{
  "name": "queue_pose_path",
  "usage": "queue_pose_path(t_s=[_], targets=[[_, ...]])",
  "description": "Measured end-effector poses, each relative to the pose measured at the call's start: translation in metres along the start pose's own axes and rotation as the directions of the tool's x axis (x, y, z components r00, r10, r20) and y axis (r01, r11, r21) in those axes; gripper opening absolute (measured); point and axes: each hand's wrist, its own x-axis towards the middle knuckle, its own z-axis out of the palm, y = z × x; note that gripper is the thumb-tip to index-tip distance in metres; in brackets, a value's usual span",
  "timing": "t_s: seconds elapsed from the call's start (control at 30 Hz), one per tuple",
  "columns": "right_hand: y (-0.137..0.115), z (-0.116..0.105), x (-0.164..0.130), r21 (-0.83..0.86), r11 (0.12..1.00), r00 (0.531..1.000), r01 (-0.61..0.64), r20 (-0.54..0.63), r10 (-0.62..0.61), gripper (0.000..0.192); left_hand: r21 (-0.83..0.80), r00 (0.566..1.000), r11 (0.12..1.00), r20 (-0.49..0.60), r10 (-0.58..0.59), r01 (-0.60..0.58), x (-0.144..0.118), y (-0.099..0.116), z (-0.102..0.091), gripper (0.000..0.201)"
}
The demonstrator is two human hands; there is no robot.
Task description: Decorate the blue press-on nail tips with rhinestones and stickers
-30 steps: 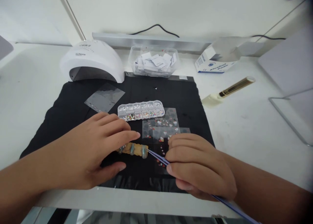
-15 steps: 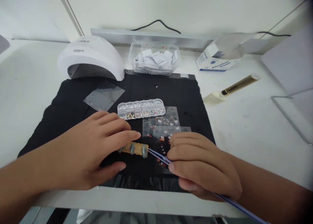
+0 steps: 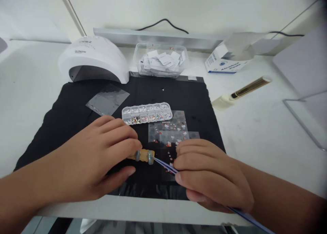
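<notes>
Head view: left hand (image 3: 92,164) pinches holder (image 3: 143,155); right hand (image 3: 212,174) grips tweezers (image 3: 163,165), tips at holder's right end, near mat (image 3: 76,108) near edge.

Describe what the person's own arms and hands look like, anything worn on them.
Both forearms are bare as far as the picture shows: no sleeves, gloves, watch or bracelets. The left hand and right hand show no rings on the visible fingers. Fingernails look short and unpainted.
</notes>
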Motion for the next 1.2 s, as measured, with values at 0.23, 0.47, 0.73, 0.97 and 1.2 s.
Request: queue_pose_path(t_s=[0.23,0.47,0.73,0.97,1.2], targets=[[0.0,-0.002,-0.003,0.011,1.0,1.0,-0.014,-0.02,0.014,0.027,0.033,0.989,0.992,-0.082,-0.122,0.125,0.008,0.015,0.008,0.022],[0.007,-0.002,-0.006,0.167,0.983,0.992,-0.07,-0.09,0.085,0.022,0.051,0.986,0.988,-0.085,-0.144,0.149,0.015,0.024,0.013,0.02],[0.011,-0.001,-0.007,0.303,0.945,0.97,-0.125,-0.164,0.181,0.017,0.069,0.976,0.982,-0.14,-0.165,0.175,0.02,0.03,0.016,0.019],[0.005,-0.001,-0.006,0.28,0.947,0.98,-0.16,-0.069,0.186,0.021,0.09,0.975,0.983,-0.168,-0.143,0.159,0.02,0.028,0.02,0.017],[0.006,0.002,-0.006,0.266,0.951,0.977,-0.157,-0.1,0.189,0.021,0.083,0.978,0.986,-0.163,-0.131,0.146,0.021,0.027,0.022,0.017]])
